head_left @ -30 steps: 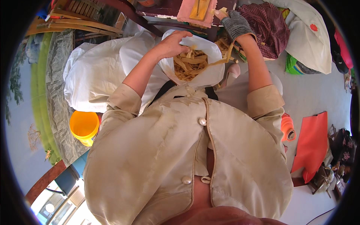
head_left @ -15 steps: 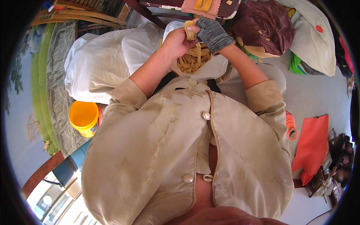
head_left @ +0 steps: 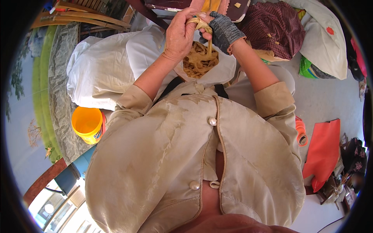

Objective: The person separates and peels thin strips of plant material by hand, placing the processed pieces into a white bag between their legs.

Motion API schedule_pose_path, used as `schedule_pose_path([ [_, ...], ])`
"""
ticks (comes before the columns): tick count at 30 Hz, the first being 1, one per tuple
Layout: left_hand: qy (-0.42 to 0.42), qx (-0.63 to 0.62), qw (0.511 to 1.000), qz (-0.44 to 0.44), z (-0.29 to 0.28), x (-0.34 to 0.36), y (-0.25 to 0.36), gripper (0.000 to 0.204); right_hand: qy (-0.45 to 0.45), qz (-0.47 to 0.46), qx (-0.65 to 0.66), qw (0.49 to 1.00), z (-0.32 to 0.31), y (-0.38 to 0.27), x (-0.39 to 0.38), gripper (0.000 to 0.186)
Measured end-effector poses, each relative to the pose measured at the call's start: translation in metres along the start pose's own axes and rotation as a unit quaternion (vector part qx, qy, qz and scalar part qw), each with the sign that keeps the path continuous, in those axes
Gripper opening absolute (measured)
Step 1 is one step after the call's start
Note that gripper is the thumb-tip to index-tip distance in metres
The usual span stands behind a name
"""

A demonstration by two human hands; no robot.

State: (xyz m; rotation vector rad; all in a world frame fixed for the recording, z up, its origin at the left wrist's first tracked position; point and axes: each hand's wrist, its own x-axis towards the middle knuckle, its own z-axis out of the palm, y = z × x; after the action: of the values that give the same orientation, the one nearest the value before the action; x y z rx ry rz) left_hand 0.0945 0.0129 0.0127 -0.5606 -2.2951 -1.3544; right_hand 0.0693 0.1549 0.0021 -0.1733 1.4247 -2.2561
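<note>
My bare left hand (head_left: 178, 38) and my right hand (head_left: 223, 30), in a grey fingerless glove, meet at top centre with fingers closed on a looped pale yellow strip (head_left: 197, 22). Part of the strip dangles between them into a white bag (head_left: 224, 70) of similar crinkled strips (head_left: 196, 64), which sits at my lap. Just beyond my fingers are a pink cloth (head_left: 223, 8) and a yellowish wooden board (head_left: 212, 6) on a dark, worn wooden chair or stool (head_left: 168, 4).
A white sack (head_left: 99, 70) lies left, with a yellow bucket (head_left: 86, 122) below it and wooden slats (head_left: 85, 15) behind. To the right are a maroon checked bundle (head_left: 272, 31), a pale sack (head_left: 326, 42), an orange object (head_left: 301, 132) and a red sheet (head_left: 321, 151).
My hands started apart, the left at the bag, and came together on the strip. Both have since moved upward, and the strip now forms a loop with a hanging length.
</note>
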Motion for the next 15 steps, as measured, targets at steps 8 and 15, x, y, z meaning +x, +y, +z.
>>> schedule_pose_path([
  [8, -0.009, 0.055, 0.994, 0.090, -0.003, 0.010, -0.014, 0.016, 0.039, -0.212, -0.422, 0.881, 0.001, -0.001, -0.008, 0.036],
  [15, -0.088, -0.337, 0.919, -0.185, 0.003, 0.011, -0.008, 0.014, 0.066, -0.449, -0.603, 0.656, -0.029, -0.005, 0.006, 0.033],
])
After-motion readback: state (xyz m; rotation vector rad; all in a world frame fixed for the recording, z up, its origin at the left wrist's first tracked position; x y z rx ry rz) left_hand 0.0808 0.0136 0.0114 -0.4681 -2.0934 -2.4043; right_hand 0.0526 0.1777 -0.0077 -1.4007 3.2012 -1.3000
